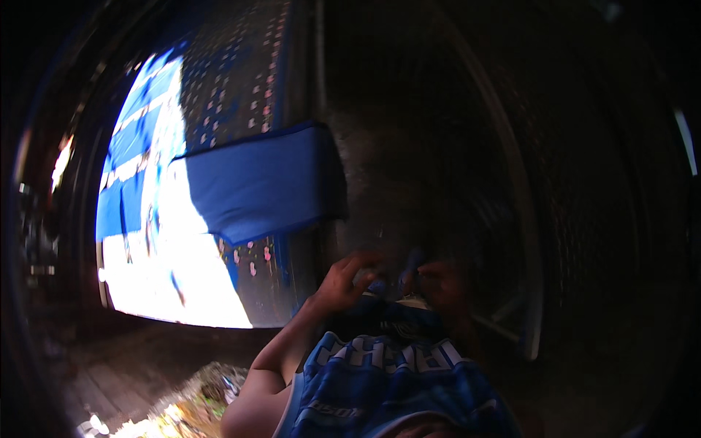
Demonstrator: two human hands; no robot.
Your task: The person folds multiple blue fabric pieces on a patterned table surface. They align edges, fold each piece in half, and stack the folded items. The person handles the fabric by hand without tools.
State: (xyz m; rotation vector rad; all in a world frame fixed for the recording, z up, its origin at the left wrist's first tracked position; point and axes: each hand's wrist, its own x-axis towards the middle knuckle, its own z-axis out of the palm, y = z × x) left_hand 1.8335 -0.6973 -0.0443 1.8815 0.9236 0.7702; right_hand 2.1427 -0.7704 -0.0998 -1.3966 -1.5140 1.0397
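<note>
In front of my waist, my left hand (349,281) is curled, with thumb and fingers bent toward each other. A small bluish thing (377,287) shows at its fingertips, too dim to name. Beside it, in deep shadow, my right hand (438,283) has its fingers drawn together. A narrow bluish piece (411,264) stands up at those fingertips, blurred, its kind unclear. Ahead and to the left, a blue cloth panel (263,182) with a dark border lies across the table's right edge. Neither hand touches this cloth.
A long table (252,292) with rows of small pale and pink marks runs along my left. Glaring sunlight falls on its left side, over more blue pieces (131,153). A pale bar (529,321) stands at right in the dark. A bright heap (197,401) lies at lower left.
</note>
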